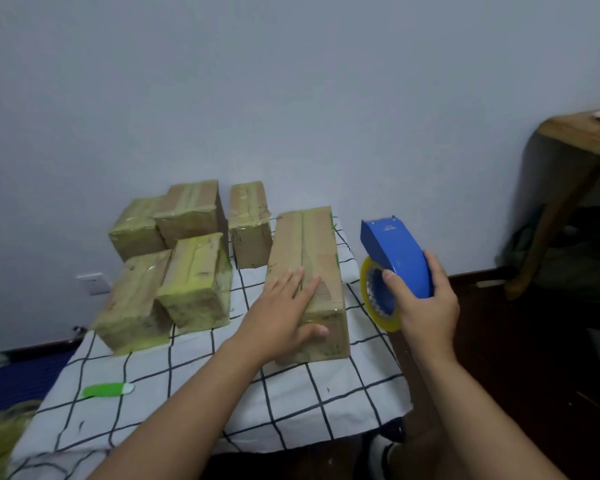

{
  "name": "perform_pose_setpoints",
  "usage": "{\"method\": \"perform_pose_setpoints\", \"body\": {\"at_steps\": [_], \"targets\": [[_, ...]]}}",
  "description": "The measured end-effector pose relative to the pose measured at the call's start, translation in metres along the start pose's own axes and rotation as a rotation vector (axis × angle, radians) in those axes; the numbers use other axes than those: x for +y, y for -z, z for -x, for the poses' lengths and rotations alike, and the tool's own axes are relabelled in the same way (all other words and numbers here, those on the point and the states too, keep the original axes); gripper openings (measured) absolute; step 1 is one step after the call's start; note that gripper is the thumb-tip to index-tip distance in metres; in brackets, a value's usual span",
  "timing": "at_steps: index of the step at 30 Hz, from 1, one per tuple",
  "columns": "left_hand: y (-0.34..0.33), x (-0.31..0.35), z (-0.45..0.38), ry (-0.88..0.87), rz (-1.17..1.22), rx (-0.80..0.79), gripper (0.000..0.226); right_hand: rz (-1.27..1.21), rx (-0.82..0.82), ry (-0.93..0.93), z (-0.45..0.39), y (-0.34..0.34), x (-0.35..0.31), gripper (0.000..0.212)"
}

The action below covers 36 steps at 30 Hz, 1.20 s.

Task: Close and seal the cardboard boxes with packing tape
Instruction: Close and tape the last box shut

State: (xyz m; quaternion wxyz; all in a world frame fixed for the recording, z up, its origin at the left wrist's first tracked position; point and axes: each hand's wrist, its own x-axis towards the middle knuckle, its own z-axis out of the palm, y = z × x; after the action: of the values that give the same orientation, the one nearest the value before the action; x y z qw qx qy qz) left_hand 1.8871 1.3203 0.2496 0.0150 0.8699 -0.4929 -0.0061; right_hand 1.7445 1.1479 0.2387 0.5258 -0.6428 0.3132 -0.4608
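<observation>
Head: left hand (284,315) fingers flat on box (307,271); right hand (426,306) fingers grip tape dispenser (395,258).

Six cardboard boxes (305,271) (all taped), one tape dispenser (395,258).

Both forearms reach in from the bottom of the frame. The left hand (284,306) lies flat at centre, fingers straight, thumb spread. The right hand (426,306), centre right, is curled in a grip.

Pale blue-grey wall (291,81), dark floor (534,358), wooden table (575,133) at right.
</observation>
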Motion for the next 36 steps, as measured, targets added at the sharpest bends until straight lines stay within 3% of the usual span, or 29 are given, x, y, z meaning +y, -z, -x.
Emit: {"method": "perform_pose_setpoints", "body": {"at_steps": [8, 16, 24, 27, 31, 33, 36], "targets": [[0.005, 0.003, -0.076, 0.064, 0.004, 0.080, 0.082, 0.028, -0.005, 0.033, -0.020, -0.007, -0.002, 0.077], [-0.005, -0.036, -0.153, 0.150, -0.056, 0.097, 0.077, 0.026, -0.044, 0.027, -0.049, -0.035, 0.023, 0.077], [-0.016, -0.051, -0.183, 0.202, -0.128, 0.303, 0.062, -0.032, -0.068, -0.015, -0.053, -0.055, 0.043, 0.079], [-0.009, -0.051, -0.173, 0.208, 0.096, 0.267, 0.060, -0.063, -0.091, -0.031, -0.047, -0.052, 0.039, 0.075], [0.025, -0.036, -0.135, 0.277, 0.749, 0.333, 0.048, -0.202, -0.127, -0.078, -0.036, -0.039, 0.025, 0.060], [0.042, -0.025, -0.111, 0.276, 1.071, 0.254, 0.046, -0.293, -0.175, -0.153, -0.030, -0.032, 0.019, 0.053], [0.060, -0.013, -0.075, 0.182, 1.223, 0.153, 0.046, -0.500, -0.281, -0.304, -0.020, -0.022, 0.008, 0.055]]}}
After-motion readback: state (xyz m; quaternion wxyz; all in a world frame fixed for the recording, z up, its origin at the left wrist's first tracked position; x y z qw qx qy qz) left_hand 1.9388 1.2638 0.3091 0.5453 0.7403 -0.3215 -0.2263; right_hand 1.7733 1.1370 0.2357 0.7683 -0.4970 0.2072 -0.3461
